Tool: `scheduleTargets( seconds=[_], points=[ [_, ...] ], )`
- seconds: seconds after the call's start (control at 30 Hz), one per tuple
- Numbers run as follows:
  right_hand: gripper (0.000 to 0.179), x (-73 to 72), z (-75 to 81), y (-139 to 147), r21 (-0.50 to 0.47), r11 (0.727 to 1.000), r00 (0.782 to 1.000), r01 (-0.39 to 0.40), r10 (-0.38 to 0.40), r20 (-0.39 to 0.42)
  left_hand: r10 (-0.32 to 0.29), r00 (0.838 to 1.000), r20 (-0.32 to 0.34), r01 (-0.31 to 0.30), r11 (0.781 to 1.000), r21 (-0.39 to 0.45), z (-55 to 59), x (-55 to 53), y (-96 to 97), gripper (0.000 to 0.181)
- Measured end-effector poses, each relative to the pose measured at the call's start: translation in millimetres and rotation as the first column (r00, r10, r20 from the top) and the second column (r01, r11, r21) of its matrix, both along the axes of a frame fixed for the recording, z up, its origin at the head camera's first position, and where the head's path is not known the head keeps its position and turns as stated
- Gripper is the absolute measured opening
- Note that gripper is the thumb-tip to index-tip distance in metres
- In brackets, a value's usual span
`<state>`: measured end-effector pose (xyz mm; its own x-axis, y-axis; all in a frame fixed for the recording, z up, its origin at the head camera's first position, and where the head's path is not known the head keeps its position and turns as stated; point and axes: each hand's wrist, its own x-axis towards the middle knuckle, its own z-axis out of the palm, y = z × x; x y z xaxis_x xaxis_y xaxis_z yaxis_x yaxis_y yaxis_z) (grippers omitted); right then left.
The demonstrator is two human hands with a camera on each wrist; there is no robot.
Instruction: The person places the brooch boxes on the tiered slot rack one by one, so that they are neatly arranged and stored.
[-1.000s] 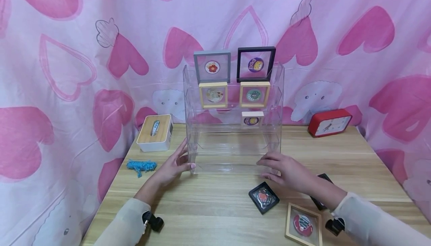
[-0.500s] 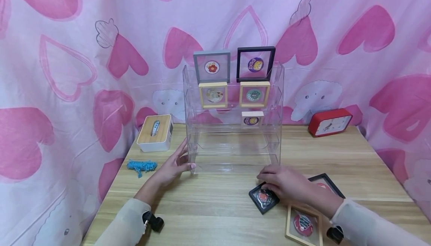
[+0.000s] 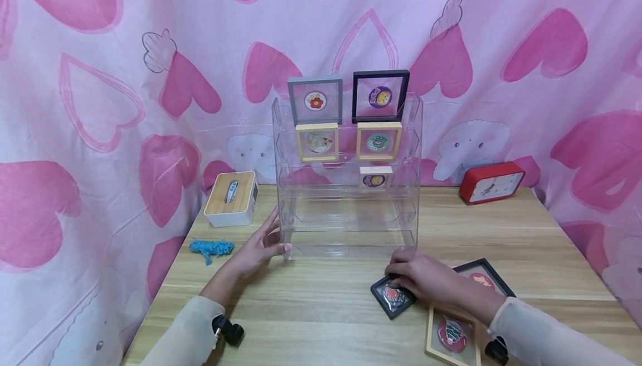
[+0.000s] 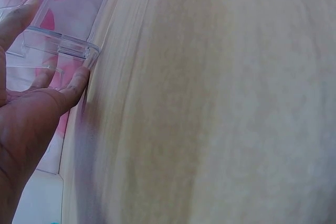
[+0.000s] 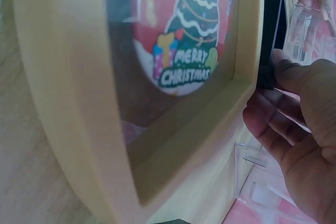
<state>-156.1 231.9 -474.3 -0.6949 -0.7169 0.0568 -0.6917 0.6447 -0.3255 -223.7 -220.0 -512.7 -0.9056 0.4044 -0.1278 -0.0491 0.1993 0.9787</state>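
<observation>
A clear acrylic tiered display stand stands mid-table. My left hand touches its lower left side with fairly straight fingers, the thumb at the front corner. In front of the stand's right side, a small black display frame with a red design inside lies on the table. My right hand pinches its upper right edge, and the right wrist view shows the thumb on the black frame. Under my right forearm lie a wooden frame with a Christmas-tree badge and a larger black frame, both partly covered.
Several framed badges stand on the upper tiers, including a grey frame and a black one. At the left are a white box with a wooden lid and a blue bundle. A red clock sits back right.
My right hand has left the stand's lower right corner, come down towards me, and taken the small black frame's edge. The left hand has stayed at the stand's side.
</observation>
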Motion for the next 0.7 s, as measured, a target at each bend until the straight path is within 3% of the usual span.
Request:
scheduleTargets(
  seconds=[0.53,0.7],
  points=[
    [0.013,1.9,-1.8,-4.6,0.024,0.999,0.997,0.044,-0.045,0.057,0.000,1.000,0.012,0.000,1.000,0.014,-1.5,-0.6,0.6,0.105],
    [0.014,2.6,3.2,-1.7,-0.013,0.998,0.988,0.068,-0.065,0.142,0.000,1.000,0.013,0.000,1.000,0.016,-1.7,-0.6,-0.2,0.105]
  ],
)
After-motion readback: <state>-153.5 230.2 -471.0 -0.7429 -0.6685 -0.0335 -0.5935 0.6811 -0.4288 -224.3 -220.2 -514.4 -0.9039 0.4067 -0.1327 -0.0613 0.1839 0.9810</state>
